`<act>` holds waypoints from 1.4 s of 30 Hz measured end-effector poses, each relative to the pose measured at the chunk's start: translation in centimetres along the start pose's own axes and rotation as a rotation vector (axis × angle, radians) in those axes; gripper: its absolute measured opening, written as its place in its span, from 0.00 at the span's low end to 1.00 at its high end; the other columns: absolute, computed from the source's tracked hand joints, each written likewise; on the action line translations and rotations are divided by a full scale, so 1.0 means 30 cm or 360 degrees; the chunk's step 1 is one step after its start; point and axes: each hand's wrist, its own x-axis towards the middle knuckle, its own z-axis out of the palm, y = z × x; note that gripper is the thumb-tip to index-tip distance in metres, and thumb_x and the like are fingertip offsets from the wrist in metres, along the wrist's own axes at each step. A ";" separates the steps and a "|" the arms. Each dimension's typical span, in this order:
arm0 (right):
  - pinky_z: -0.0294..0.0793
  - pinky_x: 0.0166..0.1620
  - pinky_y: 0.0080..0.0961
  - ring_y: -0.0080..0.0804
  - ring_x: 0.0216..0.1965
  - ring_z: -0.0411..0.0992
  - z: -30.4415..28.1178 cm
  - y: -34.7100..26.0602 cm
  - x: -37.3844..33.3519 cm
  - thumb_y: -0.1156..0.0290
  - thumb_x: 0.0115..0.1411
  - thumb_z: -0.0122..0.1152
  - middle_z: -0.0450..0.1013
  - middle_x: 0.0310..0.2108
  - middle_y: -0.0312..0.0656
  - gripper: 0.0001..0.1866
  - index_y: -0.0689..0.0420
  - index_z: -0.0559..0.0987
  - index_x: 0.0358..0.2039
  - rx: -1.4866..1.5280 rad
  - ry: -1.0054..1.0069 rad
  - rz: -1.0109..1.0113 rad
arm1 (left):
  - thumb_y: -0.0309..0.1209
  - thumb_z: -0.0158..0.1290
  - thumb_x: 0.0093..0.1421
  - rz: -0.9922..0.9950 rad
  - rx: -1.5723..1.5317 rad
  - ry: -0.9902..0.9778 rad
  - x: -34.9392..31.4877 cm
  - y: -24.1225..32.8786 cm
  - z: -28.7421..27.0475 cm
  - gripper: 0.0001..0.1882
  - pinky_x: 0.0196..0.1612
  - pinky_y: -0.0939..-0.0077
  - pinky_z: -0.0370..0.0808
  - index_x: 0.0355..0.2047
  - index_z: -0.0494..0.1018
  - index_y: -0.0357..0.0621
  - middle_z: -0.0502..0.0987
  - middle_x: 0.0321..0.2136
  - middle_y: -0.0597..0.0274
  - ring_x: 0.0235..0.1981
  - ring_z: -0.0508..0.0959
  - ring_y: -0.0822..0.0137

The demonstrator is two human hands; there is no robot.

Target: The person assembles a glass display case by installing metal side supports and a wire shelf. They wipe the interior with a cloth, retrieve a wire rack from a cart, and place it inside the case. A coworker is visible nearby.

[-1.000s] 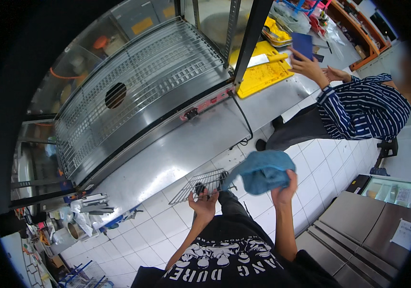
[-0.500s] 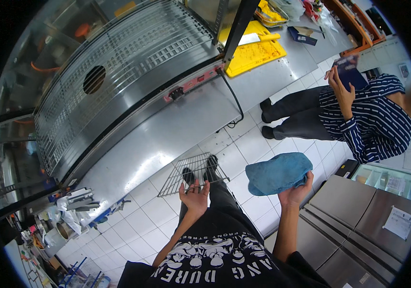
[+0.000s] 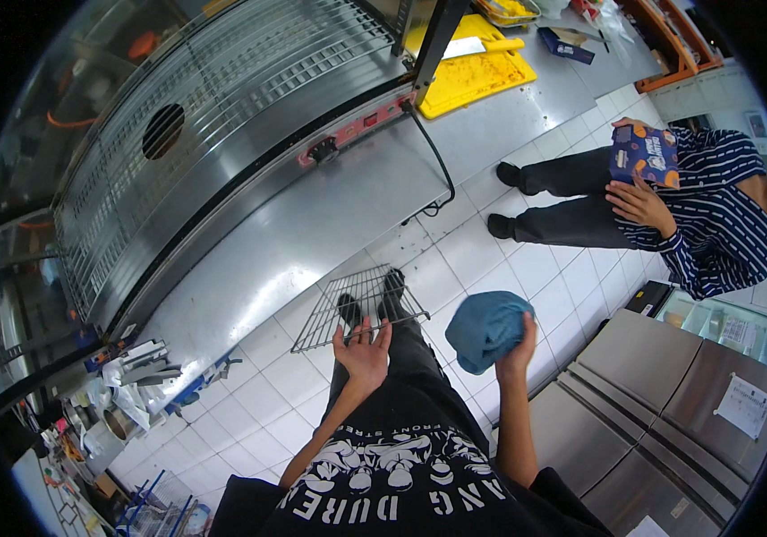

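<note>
The left hand [image 3: 364, 362] has its grip on the near edge of a wire rack [image 3: 334, 324], fingers at the bars; the rack is held over the person's shoes and the white tiled floor [image 3: 552, 291]. The right hand [image 3: 516, 353] grasps a bunched blue cloth [image 3: 482, 333], in the air to the right of the rack and apart from it. Beyond the rack runs a steel worktop [image 3: 254, 259], bearing a glass-sided cabinet with a red control strip [image 3: 357, 132] on the left and, farther right, a yellow cutting board [image 3: 464, 89] with a yellow-handled knife [image 3: 466, 48] lying on it. At far right a co-worker in a striped shirt [image 3: 715, 179] holds a dark blue box [image 3: 639, 154]. Steel refrigerator doors [image 3: 639, 362] stand near right.
</note>
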 end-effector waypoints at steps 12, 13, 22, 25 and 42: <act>0.67 0.46 0.42 0.47 0.45 0.68 0.242 0.403 -0.126 0.64 0.47 0.66 0.68 0.40 0.46 0.29 0.50 0.71 0.52 -0.2030 -0.1712 -0.1279 | 0.62 0.47 0.52 -0.0009 0.0303 -0.0136 -0.020 0.000 -0.120 0.41 0.62 0.64 0.55 0.53 0.61 0.41 0.67 0.50 0.57 0.58 0.63 0.59; 0.68 0.45 0.41 0.47 0.44 0.68 0.228 0.420 -0.094 0.65 0.47 0.66 0.68 0.39 0.46 0.28 0.50 0.71 0.51 -0.2071 -0.1776 -0.1253 | 0.63 0.47 0.52 -0.0016 0.0261 -0.0079 -0.010 0.001 -0.123 0.41 0.63 0.63 0.54 0.53 0.60 0.40 0.66 0.51 0.56 0.59 0.62 0.57; 0.67 0.46 0.41 0.46 0.43 0.67 0.077 0.396 0.009 0.71 0.45 0.63 0.68 0.39 0.45 0.27 0.48 0.72 0.50 -0.2232 -0.1833 -0.1411 | 0.61 0.47 0.53 -0.0137 0.0146 0.0057 -0.040 -0.058 -0.086 0.43 0.64 0.50 0.50 0.55 0.55 0.35 0.59 0.58 0.51 0.59 0.58 0.43; 0.66 0.45 0.41 0.46 0.42 0.66 0.048 0.392 0.043 0.73 0.44 0.62 0.68 0.39 0.45 0.26 0.49 0.73 0.48 -0.2247 -0.1792 -0.1481 | 0.60 0.50 0.53 -0.0103 0.0097 0.0152 -0.035 -0.056 -0.082 0.37 0.65 0.47 0.49 0.47 0.56 0.39 0.60 0.50 0.53 0.59 0.57 0.37; 0.71 0.43 0.40 0.53 0.41 0.70 -0.056 0.229 0.191 0.68 0.59 0.57 0.69 0.40 0.53 0.20 0.60 0.70 0.51 -0.1969 -0.0710 -0.1171 | 0.61 0.52 0.52 0.0123 -0.0006 -0.0035 -0.004 0.088 -0.031 0.49 0.61 0.47 0.59 0.61 0.44 0.43 0.63 0.49 0.56 0.56 0.65 0.33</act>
